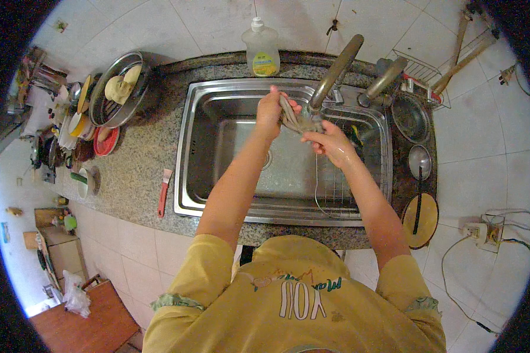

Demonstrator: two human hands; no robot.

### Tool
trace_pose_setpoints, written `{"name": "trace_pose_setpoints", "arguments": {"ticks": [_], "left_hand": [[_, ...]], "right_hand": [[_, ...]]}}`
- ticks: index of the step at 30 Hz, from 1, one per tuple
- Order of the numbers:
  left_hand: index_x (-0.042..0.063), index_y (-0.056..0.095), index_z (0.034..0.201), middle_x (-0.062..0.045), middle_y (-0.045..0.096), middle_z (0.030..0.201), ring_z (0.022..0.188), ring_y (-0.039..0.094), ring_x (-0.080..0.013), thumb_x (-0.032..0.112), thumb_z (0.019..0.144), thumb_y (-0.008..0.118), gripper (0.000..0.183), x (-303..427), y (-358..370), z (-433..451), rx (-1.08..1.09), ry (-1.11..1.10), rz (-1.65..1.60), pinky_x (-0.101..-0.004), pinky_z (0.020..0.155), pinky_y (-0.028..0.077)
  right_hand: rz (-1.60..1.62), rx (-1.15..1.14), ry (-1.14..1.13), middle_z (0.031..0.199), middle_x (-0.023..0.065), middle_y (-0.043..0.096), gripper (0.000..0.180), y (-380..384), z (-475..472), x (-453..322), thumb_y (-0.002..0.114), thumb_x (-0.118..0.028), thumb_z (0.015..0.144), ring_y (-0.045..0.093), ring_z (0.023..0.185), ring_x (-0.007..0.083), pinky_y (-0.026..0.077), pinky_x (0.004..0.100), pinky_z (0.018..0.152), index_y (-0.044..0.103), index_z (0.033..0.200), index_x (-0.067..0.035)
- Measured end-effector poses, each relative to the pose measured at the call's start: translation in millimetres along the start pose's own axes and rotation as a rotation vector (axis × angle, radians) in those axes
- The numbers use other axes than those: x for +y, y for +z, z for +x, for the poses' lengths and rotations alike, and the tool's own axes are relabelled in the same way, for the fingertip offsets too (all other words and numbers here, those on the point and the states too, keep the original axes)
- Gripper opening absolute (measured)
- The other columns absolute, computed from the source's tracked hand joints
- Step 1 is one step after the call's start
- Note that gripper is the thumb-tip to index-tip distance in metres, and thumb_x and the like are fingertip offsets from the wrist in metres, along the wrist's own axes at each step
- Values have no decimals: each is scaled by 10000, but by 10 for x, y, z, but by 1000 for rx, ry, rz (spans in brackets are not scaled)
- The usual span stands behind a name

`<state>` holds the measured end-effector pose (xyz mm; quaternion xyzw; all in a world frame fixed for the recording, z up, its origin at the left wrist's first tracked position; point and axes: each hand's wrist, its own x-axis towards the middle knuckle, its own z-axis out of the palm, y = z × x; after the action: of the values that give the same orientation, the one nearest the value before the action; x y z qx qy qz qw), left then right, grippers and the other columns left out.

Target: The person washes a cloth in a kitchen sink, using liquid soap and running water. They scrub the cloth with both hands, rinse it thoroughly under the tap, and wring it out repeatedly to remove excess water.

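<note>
My left hand [271,112] and my right hand [331,143] both grip a greyish cloth [290,115], stretched between them above a stainless steel sink [221,150]. The curved metal faucet [335,73] ends right over the cloth, beside my right hand, which looks wet. Under my right hand a wire rack [340,194] lies in the right part of the sink. A clear dish soap bottle [261,50] stands behind the sink.
A red-handled scraper [163,194] lies on the granite counter [132,185] left of the sink. Farther left are a metal pan [134,106] with pale dough-like pieces, a red dish [113,148] and a white bowl [84,187]. A ladle [419,163] and a round yellowish board [428,216] lie at the right.
</note>
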<state>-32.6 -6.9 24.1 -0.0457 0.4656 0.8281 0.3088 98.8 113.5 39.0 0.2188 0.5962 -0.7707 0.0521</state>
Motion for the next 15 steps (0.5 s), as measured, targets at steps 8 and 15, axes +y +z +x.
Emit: {"name": "trace_pose_setpoints", "arguments": {"ticks": [8,15], "left_hand": [[17,478,1074,-149,587,1048,973,571,-271,218,898,434,270,48,-353,-252,-312,-48,-89,-400,864,456],[28,453,1228,-69,550,1139,985,540,-182,124,736,595,520,-10,-270,-494,-563,41,173,-275,889,382]], "right_hand": [[26,133,-154,927,51,590,237,-152,135,-140,558,-107,844,573,856,148,467,285,765,549,1067,-26],[521,-191,-221,1077,128,571,147,-54,203,-145,433,-116,880,557,956,263,457,408,834,522,971,-43]]}}
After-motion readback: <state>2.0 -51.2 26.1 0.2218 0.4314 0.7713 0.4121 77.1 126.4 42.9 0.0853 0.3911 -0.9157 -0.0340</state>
